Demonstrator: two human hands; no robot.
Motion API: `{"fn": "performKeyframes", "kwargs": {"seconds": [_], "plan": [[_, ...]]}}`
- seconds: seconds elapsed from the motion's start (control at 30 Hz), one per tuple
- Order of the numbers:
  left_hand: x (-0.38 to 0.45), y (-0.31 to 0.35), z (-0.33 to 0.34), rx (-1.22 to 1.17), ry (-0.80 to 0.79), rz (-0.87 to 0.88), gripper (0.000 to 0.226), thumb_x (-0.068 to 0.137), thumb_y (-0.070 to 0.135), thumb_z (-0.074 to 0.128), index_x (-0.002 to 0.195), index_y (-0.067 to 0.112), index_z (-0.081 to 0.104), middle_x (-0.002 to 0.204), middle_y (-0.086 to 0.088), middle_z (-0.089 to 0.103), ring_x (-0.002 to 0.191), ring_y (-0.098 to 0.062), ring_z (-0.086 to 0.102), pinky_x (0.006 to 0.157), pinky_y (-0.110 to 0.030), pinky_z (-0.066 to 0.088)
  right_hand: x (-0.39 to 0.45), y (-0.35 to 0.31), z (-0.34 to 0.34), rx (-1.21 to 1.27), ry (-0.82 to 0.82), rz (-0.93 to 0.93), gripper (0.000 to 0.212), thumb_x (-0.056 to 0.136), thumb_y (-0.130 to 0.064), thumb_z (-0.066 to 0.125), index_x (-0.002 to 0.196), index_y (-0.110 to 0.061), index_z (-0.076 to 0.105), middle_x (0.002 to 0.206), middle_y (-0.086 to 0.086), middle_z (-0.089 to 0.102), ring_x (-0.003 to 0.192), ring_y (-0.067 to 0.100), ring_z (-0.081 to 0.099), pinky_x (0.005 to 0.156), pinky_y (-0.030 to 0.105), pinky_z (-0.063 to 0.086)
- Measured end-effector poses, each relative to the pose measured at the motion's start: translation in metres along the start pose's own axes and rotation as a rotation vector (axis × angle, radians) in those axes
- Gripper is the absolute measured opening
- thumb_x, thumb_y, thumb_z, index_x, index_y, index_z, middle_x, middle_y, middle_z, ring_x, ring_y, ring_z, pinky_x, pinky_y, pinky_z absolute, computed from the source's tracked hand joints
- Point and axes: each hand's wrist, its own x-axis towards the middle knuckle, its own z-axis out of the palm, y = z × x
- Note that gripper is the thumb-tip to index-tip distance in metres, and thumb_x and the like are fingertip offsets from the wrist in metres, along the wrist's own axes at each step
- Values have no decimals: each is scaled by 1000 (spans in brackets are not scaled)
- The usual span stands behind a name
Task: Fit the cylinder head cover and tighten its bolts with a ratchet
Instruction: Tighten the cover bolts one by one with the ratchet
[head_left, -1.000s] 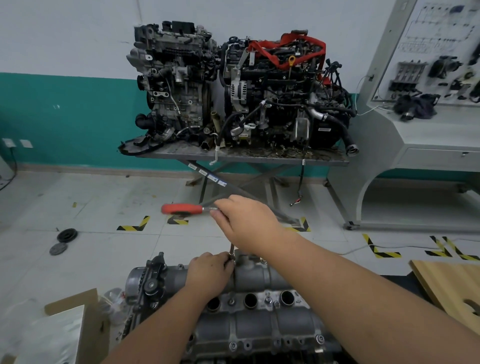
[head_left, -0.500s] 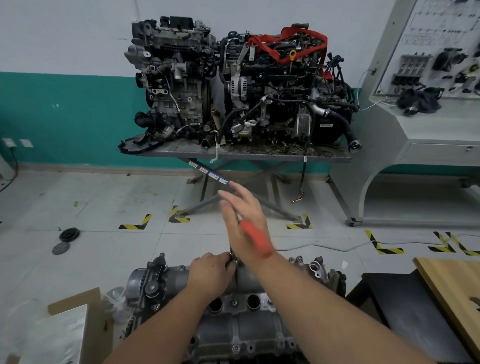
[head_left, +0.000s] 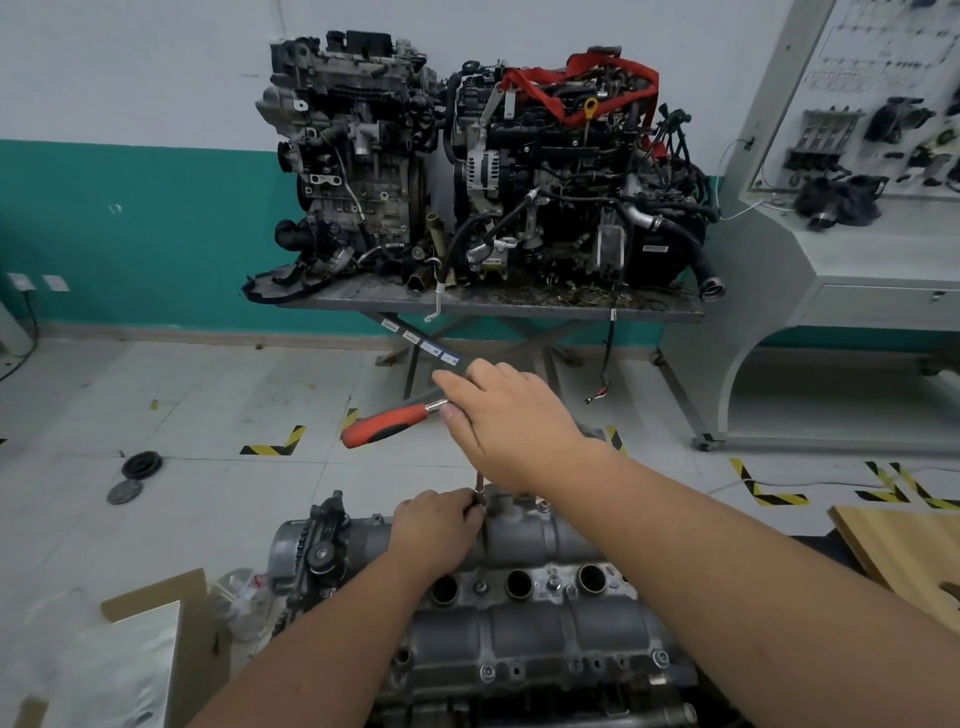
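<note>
The grey cylinder head cover (head_left: 524, 629) lies on the engine at the bottom centre, with three round plug holes and several bolts along its edges. A ratchet with a red handle (head_left: 387, 425) stands over the cover's far edge, its handle pointing left. My right hand (head_left: 511, 423) holds the ratchet near its head, fingers over the metal shaft. My left hand (head_left: 436, 530) grips the thin extension bar (head_left: 480, 486) just above the cover's far edge. The socket and the bolt under it are hidden by my left hand.
Two engines (head_left: 467, 171) sit on a metal table (head_left: 488, 304) by the far wall. A grey training console (head_left: 852, 270) stands at right. A cardboard box (head_left: 156, 629) lies at bottom left, a wooden board (head_left: 909, 551) at right, black discs (head_left: 141, 465) on the floor.
The ratchet handle swung from pointing left, round toward me half a second ago, and now points left again. My left hand stayed on the extension bar.
</note>
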Motion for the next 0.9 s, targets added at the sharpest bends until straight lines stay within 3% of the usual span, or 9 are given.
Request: {"fn": "performKeyframes", "kwargs": {"seconds": [0.3,0.4,0.47,0.53,0.6,0.67,0.73,0.8,0.9], "plan": [[1,-1,-2,-26,-19,20,32,102,47,35,112,32,62,108,1,70,106,-24,60,74,-34,33,11,-4,-7,92,-110,44,44,105,-45,26,140,-23,44,116,2,54,99,27,55,73,37,42],[3,-2,1,-12,-19,28,33,102,48,35,111,31,61,104,0,70,102,-24,61,73,-34,36,15,-7,-14,99,-134,85,39,105,-45,27,120,-23,56,97,-1,55,87,25,57,65,35,40],[4,-3,2,-7,-8,21,33,101,49,35,111,30,61,102,-1,70,100,-24,62,75,-34,39,21,-9,-21,210,-190,246,36,104,-42,32,100,-20,60,83,-1,60,76,24,58,60,33,42],[5,-3,4,3,3,24,33,101,49,36,110,29,62,101,-1,70,99,-24,62,76,-34,41,23,-10,-27,639,-253,522,29,102,-31,39,98,-12,60,76,5,70,66,21,65,60,32,47],[4,-3,4,2,13,28,33,100,48,38,110,29,62,102,-2,70,100,-25,62,74,-34,39,21,-13,-27,1356,-288,838,13,100,-19,45,100,-9,54,68,6,71,61,18,69,61,30,48],[4,-3,3,-3,13,32,33,100,48,38,111,29,63,104,-3,70,103,-26,62,73,-34,36,16,-14,-24,1907,-170,1012,8,100,-13,49,93,-11,50,65,2,69,69,20,70,63,28,49],[5,-4,4,0,8,36,33,100,49,38,111,29,63,105,-3,71,103,-27,62,73,-35,34,11,-13,-10,2127,17,1058,13,99,-9,52,86,-13,53,67,-1,69,77,19,69,64,26,48],[5,-5,6,0,5,41,33,99,49,38,109,29,63,104,-3,71,102,-26,63,72,-35,35,5,-17,3,2076,153,984,15,99,-14,55,85,-18,53,78,-1,73,86,19,68,64,26,47],[3,-4,2,11,-21,42,34,101,48,37,106,27,62,105,-3,72,101,-26,64,75,-35,42,-5,-28,16,1532,276,708,13,100,-32,55,100,-35,68,110,-14,71,105,0,63,85,24,48]]}}
